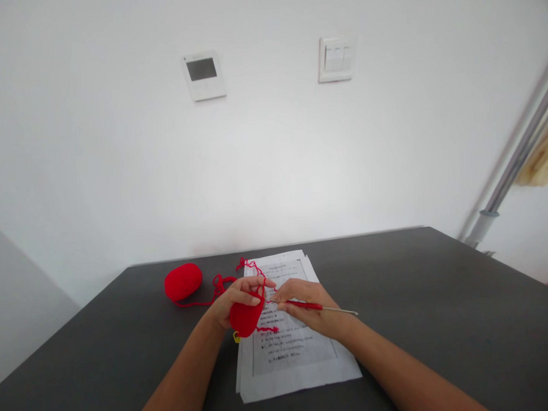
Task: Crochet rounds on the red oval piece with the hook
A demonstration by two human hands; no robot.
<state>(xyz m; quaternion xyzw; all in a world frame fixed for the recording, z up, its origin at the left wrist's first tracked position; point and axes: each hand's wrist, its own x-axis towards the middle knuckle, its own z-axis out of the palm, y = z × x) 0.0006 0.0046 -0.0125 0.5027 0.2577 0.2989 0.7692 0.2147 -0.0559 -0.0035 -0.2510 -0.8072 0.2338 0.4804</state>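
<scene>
My left hand (235, 297) pinches a red crochet piece (244, 318) by its upper edge, with yarn running over the fingers. A small yellow stitch marker (236, 337) hangs from the bottom of the piece, and a short red tail sticks out to its right. In my right hand (309, 302) lies a crochet hook (315, 306) with a red grip and metal ends, held like a pen. Its tip meets the edge of the crochet piece by the left fingers. Loose red yarn (219, 284) trails from the left hand toward a red yarn ball (184, 281).
Printed paper sheets (290, 383) lie under both hands on the dark table (432, 307). Behind the table rises a white wall (275, 157) with a panel (204, 76) and a switch (336, 59). A metal pole (518, 160) stands at the right.
</scene>
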